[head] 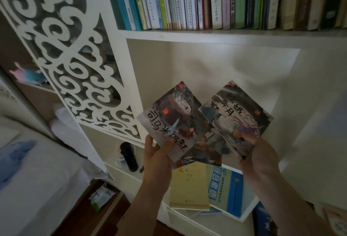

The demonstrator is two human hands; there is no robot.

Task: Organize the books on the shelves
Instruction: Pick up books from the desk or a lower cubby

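Observation:
My left hand [157,153] grips the lower corner of a thin picture book [172,119] with a dark painted cover. My right hand [257,153] holds a second thin picture book [236,115] by its lower edge, tilted the other way. Both books hover in front of the white shelf's middle compartment [216,70]. Behind and between them a third illustrated cover [204,151] shows partly. A yellow book [187,188] and a blue-and-green book [227,188] lie flat on the shelf board below my hands. A full row of upright books [206,0] fills the shelf above.
A white carved fretwork panel [75,62] stands at the left of the shelf. A black bottle [129,156] stands in the lower left compartment. A bed with white bedding [33,179] and blue cloth lies far left. More books sit at the lower right corner [266,220].

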